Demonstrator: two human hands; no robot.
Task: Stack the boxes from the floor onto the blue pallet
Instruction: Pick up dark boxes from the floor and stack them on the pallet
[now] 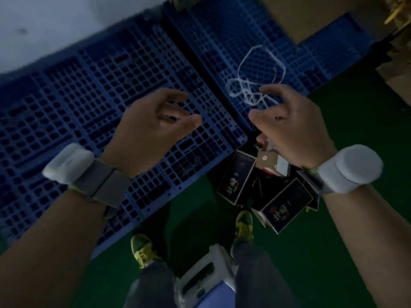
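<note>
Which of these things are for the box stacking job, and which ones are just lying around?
For the job:
- dark boxes heaped on the green floor
- blue pallet, no dark boxes on it yet
- left hand and right hand, both empty, fingers curled open

Just lying around:
- white string loops on the pallet
- white stool between the feet
- brown cartons at the back

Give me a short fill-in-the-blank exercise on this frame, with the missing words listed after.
1. Both hands, left hand and right hand, hold ____.
2. The dark boxes lie in a heap on the ____ floor.
3. The loose white string lies on the ____ pallet.
4. Each wrist carries a ____ band.

Missing words: nothing; green; blue; white
</note>
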